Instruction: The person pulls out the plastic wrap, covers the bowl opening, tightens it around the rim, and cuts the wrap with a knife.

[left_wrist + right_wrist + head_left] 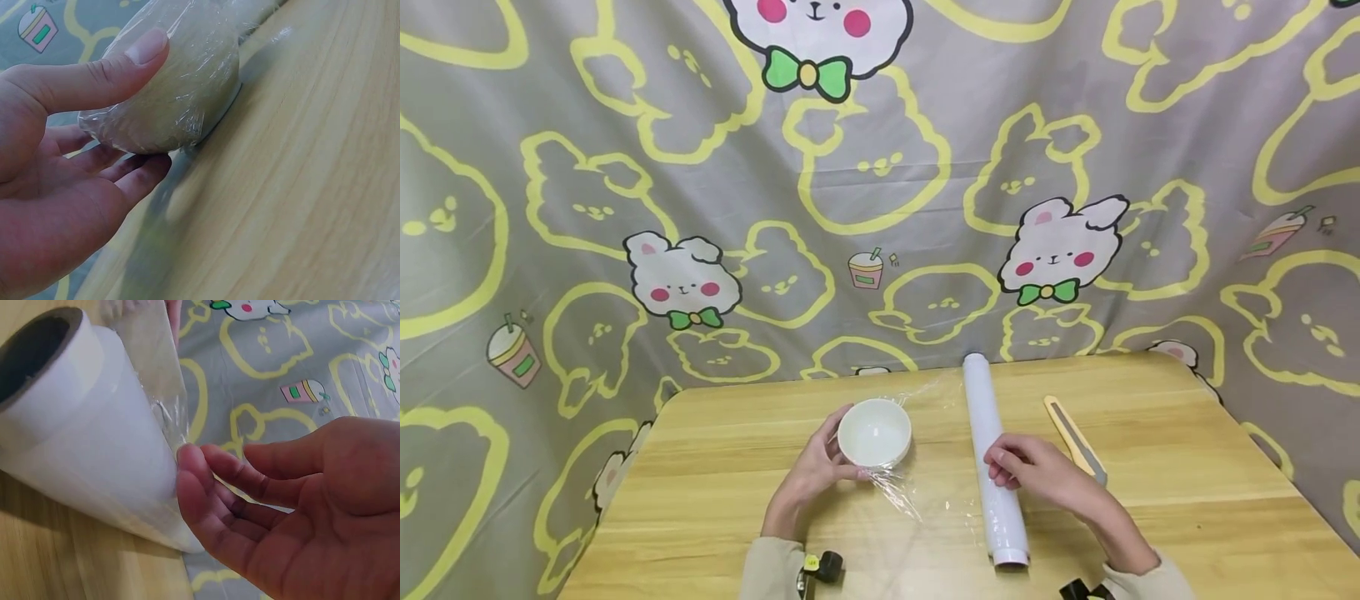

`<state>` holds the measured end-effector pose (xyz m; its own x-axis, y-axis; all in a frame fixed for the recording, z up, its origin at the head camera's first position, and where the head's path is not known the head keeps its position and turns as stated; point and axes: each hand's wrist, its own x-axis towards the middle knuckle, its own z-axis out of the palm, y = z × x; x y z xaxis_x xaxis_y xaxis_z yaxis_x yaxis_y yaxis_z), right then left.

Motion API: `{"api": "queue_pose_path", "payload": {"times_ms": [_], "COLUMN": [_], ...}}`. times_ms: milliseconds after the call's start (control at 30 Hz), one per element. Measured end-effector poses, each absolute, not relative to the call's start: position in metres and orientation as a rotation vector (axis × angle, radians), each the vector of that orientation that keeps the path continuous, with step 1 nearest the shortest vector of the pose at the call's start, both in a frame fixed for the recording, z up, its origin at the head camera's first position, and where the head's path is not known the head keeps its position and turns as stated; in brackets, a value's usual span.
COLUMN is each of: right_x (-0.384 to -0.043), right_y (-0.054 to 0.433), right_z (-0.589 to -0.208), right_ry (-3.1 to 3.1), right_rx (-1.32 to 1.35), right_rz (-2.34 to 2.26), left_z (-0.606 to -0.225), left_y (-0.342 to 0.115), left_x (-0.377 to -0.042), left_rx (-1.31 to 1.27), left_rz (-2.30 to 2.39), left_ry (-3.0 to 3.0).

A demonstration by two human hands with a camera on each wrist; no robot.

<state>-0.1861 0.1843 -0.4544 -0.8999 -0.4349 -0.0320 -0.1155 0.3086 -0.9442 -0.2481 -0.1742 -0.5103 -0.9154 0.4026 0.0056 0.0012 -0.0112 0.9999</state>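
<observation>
My left hand [812, 471] holds a small white bowl [875, 433] at its left side. In the left wrist view the thumb lies along the bowl's film-covered wall [194, 87], the fingers at its base. Clear cling film [897, 493] bunches at the bowl and stretches over to a long white roll of cling film [997, 475]. Over the middle of that roll is my right hand [1048, 473], its fingers loosely bent. Up close in the right wrist view, the fingertips [194, 465] meet the roll's side, with nothing gripped between thumb and fingers.
To the right of the roll, a yellow and grey utility knife [1075, 442] lies on the wooden table [1187, 467]. A grey curtain [925, 192] with yellow outlines and cartoon rabbits hangs behind the table and along its sides.
</observation>
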Motion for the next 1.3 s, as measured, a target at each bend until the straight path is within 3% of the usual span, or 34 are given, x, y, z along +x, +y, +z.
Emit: {"api": "queue_pose_path", "payload": {"times_ms": [533,800,1100,1300], "right_x": [-0.172,-0.161,-0.141,-0.139], "right_y": [0.198,0.154,0.072,0.051], "right_z": [-0.421,-0.439,-0.467,-0.479], "right_ry": [2.643,2.625,3.158,3.389], "right_rx": [-0.456,-0.46,-0.645,-0.752], "right_rz": [-1.499,-1.46,-0.83,-0.449], "left_z": [-0.511,-0.515,-0.511,-0.513], "left_y": [-0.177,-0.177,-0.176,-0.172], "left_x": [-0.248,-0.249,-0.248,-0.246], "left_rx": [0.496,0.519,0.489,0.471], "left_rz": [2.03,2.023,2.009,2.04], "left_ry": [1.959,1.981,2.046,2.035]}}
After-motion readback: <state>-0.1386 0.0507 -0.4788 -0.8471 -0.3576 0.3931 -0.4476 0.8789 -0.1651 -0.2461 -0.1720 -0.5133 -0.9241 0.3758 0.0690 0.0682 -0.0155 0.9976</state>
